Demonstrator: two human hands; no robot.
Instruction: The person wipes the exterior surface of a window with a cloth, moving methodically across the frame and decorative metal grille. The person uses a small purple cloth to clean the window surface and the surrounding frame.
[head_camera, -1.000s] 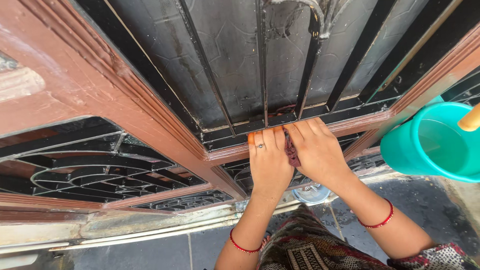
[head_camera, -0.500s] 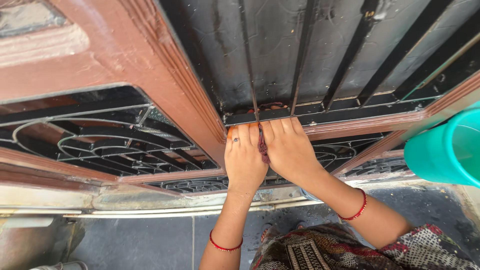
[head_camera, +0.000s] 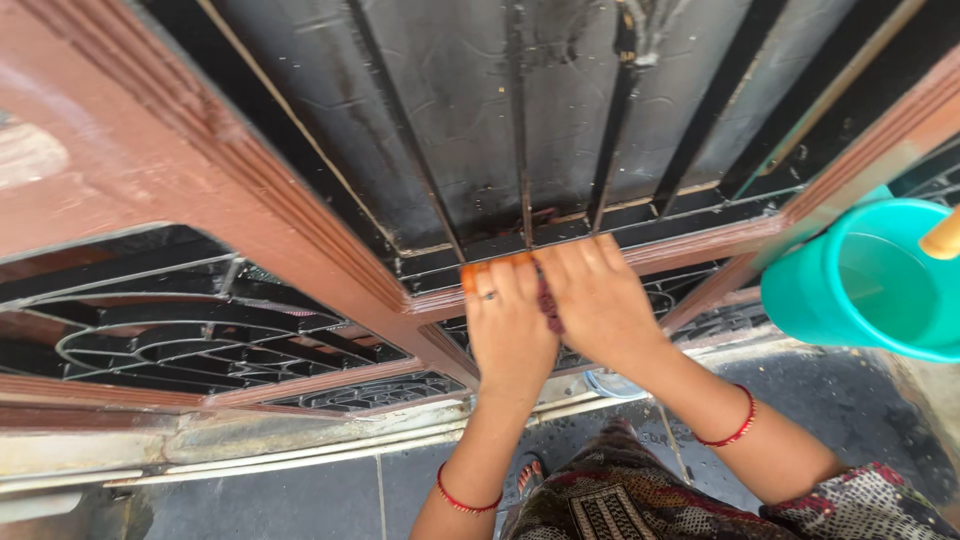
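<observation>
Both hands press flat, fingers extended, neither curled around anything. Left hand (head_camera: 510, 325) lies on an orange cloth (head_camera: 478, 272), whose edge shows past the fingertips; ring on one finger, red thread at the wrist. Right hand (head_camera: 600, 300) sits just beside it, touching, with a dark reddish bit of cloth (head_camera: 548, 302) showing between the two. Cloth rests on the brown wooden rail (head_camera: 700, 240) of a door frame. Beyond the rail: black vertical bars (head_camera: 520, 120) over a dark panel. Right side: teal plastic bucket (head_camera: 850, 290). Lower left: black scrolled grille (head_camera: 180, 340).
</observation>
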